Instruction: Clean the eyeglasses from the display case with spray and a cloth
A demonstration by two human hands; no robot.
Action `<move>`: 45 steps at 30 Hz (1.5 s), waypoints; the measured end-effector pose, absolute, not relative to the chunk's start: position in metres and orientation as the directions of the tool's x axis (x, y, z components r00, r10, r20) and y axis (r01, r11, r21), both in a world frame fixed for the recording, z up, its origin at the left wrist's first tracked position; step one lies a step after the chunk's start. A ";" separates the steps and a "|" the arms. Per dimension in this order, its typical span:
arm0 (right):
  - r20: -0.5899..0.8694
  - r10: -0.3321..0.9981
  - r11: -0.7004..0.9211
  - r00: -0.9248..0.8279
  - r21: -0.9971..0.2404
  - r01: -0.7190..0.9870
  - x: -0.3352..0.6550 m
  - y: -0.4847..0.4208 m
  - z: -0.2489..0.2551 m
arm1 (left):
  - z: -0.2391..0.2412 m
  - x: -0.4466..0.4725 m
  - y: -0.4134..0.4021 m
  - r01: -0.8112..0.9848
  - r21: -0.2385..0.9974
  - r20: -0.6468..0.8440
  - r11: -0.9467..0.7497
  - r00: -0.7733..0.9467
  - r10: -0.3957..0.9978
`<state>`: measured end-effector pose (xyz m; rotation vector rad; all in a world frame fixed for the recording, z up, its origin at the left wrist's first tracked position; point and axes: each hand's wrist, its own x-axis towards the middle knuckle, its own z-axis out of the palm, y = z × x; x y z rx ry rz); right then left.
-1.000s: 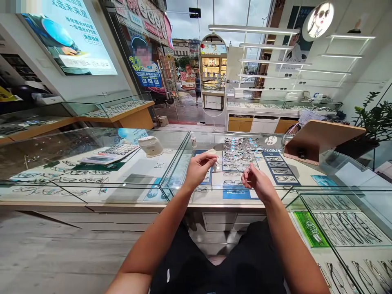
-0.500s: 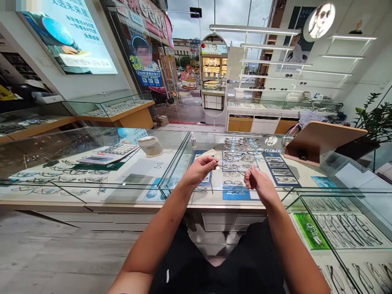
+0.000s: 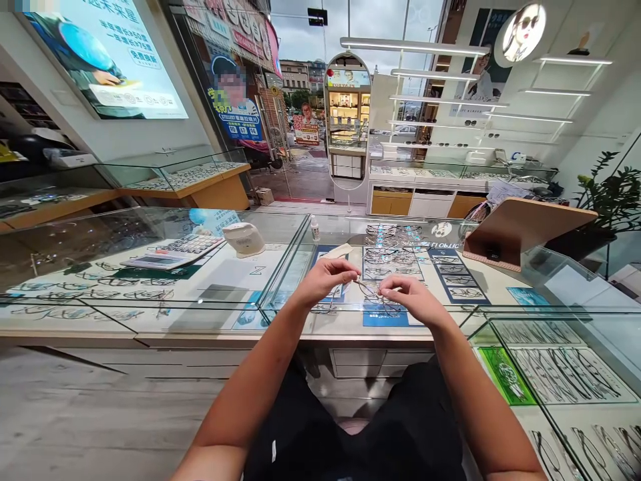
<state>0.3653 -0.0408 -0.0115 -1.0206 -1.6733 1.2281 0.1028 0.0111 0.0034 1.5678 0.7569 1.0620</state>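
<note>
A pair of thin-framed eyeglasses hangs between my two hands above the glass display counter. My left hand pinches one side of it between thumb and fingertips. On the other side, the closed fingers of my right hand grip the frame. The fine wire is hard to tell apart from the frames lying under the glass. Below the hands, a blue card lies inside the case, and rows of eyeglasses are set out just beyond.
A small white bottle stands on the glass left of centre. Further left are a white device and a calculator. A brown tilted board is at the right, near a plant. An oval mirror stands beyond the counter.
My right hand has moved left and a little down, closer to my left hand. The eyeglasses have turned and now hang lower between them. The view has shifted slightly.
</note>
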 end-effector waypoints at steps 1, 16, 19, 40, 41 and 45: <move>0.135 0.921 0.193 -0.365 -0.973 0.127 0.364 -0.040 -0.013 | 0.004 0.103 0.011 -0.051 0.965 0.255 -0.257 0.408 0.877; 0.032 0.955 -0.023 -0.296 -0.983 -0.180 0.359 -0.037 -0.027 | -0.032 0.097 -0.008 0.344 0.746 0.531 -0.570 0.208 0.821; 0.026 0.956 -0.031 -0.291 -0.981 -0.191 0.356 -0.038 -0.028 | -0.035 0.101 -0.009 0.422 0.613 0.612 -0.668 0.281 0.739; 0.066 0.971 0.036 -0.229 -0.991 -0.131 0.341 -0.040 -0.034 | -0.048 0.136 -0.013 -0.058 0.972 0.234 -0.226 0.251 0.939; 0.060 0.972 0.030 -0.228 -0.991 -0.130 0.341 -0.041 -0.035 | -0.048 0.137 -0.014 -0.068 0.973 0.233 -0.223 0.248 0.940; 0.064 0.978 0.037 -0.197 -0.989 -0.140 0.340 -0.041 -0.038 | -0.047 0.140 -0.015 -0.076 0.972 0.234 -0.222 0.243 0.941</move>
